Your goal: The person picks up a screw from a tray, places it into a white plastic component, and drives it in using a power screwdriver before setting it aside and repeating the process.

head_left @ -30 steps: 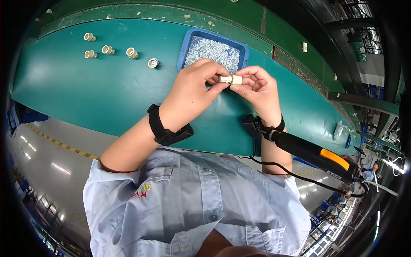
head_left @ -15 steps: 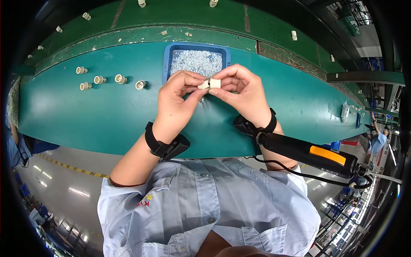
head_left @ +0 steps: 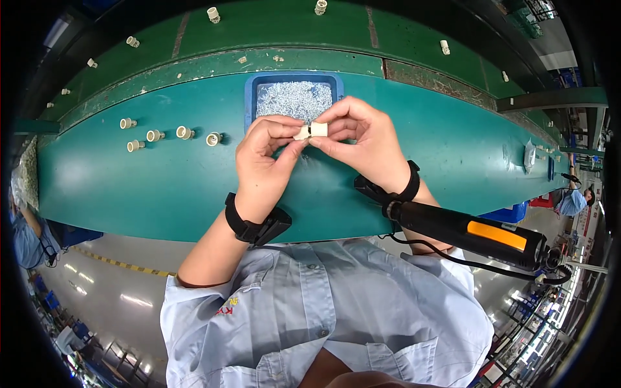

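In front of me, my left hand [head_left: 266,147] pinches a small cream plastic part [head_left: 301,133] between thumb and fingertips. My right hand [head_left: 363,134] grips a wider cream plastic cylinder [head_left: 320,129] the same way. The two pieces are held end to end, with a narrow dark strip between them. Fingers cover much of both, so I cannot tell how far they are joined. Just beyond my hands sits a blue tray [head_left: 250,102] full of tiny silvery pieces. To the left stand several cream cylindrical fittings resembling lamp holders [head_left: 155,135] on the green table [head_left: 194,187].
A black cylindrical power tool [head_left: 446,226] with an orange panel lies across my right forearm, its cable [head_left: 446,258] looping below. More cream fittings [head_left: 213,14] stand on the green surface [head_left: 278,26] beyond the table's raised edge. Other people [head_left: 26,239] work at both far ends.
Both hands have shifted slightly left in the picture, still holding the two cream pieces end to end. The whole view has moved a little too.
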A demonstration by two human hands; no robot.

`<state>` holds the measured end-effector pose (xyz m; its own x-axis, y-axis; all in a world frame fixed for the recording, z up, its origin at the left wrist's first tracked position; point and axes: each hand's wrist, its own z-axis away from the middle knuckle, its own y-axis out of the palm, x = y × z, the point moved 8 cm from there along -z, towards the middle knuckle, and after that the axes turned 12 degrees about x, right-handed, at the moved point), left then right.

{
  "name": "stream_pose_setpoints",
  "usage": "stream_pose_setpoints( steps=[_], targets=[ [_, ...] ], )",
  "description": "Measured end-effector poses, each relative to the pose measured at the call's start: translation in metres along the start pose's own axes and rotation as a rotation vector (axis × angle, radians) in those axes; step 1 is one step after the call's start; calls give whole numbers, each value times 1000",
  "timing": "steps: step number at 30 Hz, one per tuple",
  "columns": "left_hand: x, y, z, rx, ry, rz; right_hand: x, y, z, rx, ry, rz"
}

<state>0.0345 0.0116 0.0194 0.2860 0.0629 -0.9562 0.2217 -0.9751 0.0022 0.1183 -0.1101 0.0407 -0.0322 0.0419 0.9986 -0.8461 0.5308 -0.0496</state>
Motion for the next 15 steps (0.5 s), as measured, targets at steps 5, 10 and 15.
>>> stream_pose_setpoints(
  steps=[5, 10, 15],
  targets=[
    [6, -1, 1, 0, -28, 125, 3, 1, -3, 20, -33, 18],
    [8, 1, 1, 13, -42, 223, 6, 1, -3, 33, -27, 0],
    [9, 0, 2, 17, -66, 238, 9, 2, -5, 55, -19, 15]
  ],
)
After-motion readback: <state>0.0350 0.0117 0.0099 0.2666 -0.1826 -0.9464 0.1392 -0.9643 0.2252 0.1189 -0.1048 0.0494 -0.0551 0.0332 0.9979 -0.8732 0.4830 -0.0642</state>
